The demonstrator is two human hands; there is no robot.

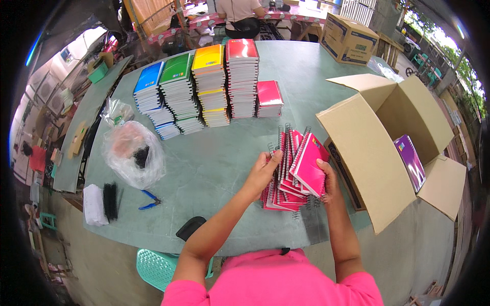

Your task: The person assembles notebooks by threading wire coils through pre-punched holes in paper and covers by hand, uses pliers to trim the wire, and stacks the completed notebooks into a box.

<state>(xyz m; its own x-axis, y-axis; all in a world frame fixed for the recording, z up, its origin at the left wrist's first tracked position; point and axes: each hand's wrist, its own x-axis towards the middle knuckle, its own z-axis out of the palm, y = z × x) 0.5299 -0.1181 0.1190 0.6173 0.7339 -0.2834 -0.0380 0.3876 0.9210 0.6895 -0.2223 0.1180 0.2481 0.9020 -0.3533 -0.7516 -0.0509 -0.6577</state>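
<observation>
My left hand point(263, 172) is closed on the coil side of a fanned batch of pink spiral notebooks point(311, 164). On the other side my right hand point(329, 182) grips the same batch, its thumb on the top cover. Wire coils stick out past the notebooks at the upper and lower ends. More pink notebooks point(282, 204) lie directly below, and I cannot tell where the held ones end and these begin. Just beyond my hands stands a short stack of pinkish-red notebooks point(269, 93), next to a tall red stack point(242, 76).
Yellow point(208, 57), green point(177, 69) and blue notebook stacks point(149, 76) stand farther left. An open carton point(375, 158) at right holds a purple notebook point(410, 162); a closed carton point(349, 40) sits behind. Blue cutters point(150, 200), a plastic bag point(133, 153) and black coils point(110, 201) lie left.
</observation>
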